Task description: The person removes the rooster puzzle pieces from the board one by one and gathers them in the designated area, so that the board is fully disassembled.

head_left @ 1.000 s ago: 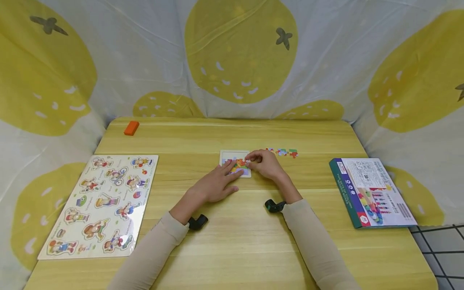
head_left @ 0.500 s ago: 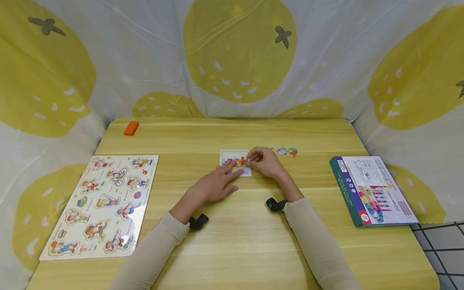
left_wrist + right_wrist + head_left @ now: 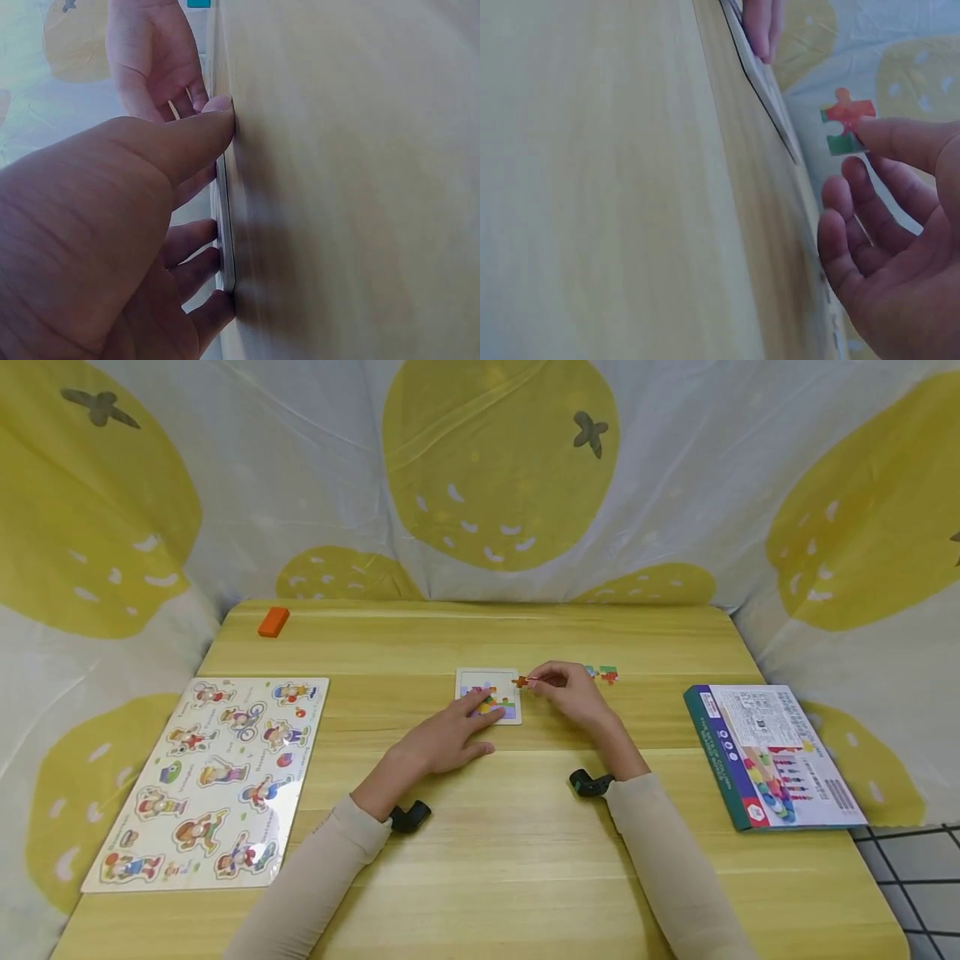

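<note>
My left hand (image 3: 450, 732) lies with spread, straight fingers on a small square jigsaw puzzle tray (image 3: 472, 677), its fingertips covering part of the picture. In the left wrist view the thumb and fingers are at the edge of the tray (image 3: 226, 247). Thumb and forefinger of my right hand (image 3: 576, 695) pinch one red and green jigsaw piece (image 3: 847, 120), raised at the tray's right edge. The other fingers of that hand curl loosely below the piece in the right wrist view. Part of the tray holds joined, colourful pieces (image 3: 506, 710).
A few loose jigsaw pieces (image 3: 608, 674) lie just beyond the right hand. To the left is a large picture board (image 3: 213, 789) with cartoon figures. A flat box (image 3: 776, 760) lies at the right, and an orange block (image 3: 273, 622) near the back left corner.
My right hand has drawn back to the right from over the tray, bringing the pinched jigsaw piece to the tray's edge. The left hand has stayed in place.
</note>
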Demonstrator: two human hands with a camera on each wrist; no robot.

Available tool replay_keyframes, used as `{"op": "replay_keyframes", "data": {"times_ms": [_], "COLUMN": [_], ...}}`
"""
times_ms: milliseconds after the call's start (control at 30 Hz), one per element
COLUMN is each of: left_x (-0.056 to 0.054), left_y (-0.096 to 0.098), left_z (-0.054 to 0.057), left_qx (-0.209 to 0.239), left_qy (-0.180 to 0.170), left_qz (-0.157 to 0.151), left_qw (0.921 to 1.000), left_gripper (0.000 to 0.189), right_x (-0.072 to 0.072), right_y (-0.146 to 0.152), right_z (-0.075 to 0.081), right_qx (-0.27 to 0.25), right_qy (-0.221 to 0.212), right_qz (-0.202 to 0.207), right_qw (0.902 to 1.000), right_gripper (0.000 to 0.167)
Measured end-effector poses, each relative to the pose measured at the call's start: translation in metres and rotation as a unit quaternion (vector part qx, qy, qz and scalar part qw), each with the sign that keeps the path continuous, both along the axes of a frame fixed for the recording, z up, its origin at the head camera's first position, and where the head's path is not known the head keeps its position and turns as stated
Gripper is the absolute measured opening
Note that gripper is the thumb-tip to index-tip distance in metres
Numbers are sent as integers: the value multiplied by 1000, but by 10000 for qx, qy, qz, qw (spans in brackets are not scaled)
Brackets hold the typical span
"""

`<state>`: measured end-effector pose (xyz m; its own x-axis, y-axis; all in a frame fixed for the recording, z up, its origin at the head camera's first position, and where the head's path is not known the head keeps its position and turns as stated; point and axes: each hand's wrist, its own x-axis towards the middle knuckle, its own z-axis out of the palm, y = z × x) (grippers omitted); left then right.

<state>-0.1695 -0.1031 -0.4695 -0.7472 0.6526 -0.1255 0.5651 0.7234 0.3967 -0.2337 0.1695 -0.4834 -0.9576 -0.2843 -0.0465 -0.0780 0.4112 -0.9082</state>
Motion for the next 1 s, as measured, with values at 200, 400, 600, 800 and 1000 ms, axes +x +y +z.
{"op": "replay_keyframes", "data": {"times_ms": [200,400,600,800,1000], "left_x": [0,2,3,3,3], "left_y": [-1,-1,0,0,0], "left_z": [0,-1,1,3,4], "left_qx": [28,-16,-15,-26,31], "left_qy": [3,-1,-105,-169,-192], "left_qz": [-22,-17,3,24,4], "left_qw": [10000,10000,9999,9999,9998], "left_gripper": [64,64,64,63,63], "right_x": [10,17,25,31,35], "right_y": [20,50,77,95,107], "right_z": [13,18,18,16,17], "right_qx": [-333,-259,90,359,446], "right_qy": [-236,-176,-37,53,-91], "right_qz": [-298,-671,-1095,-1335,-1482], "right_qw": [9987,9973,9939,9904,9879], "right_gripper": [22,29,28,27,32]}}
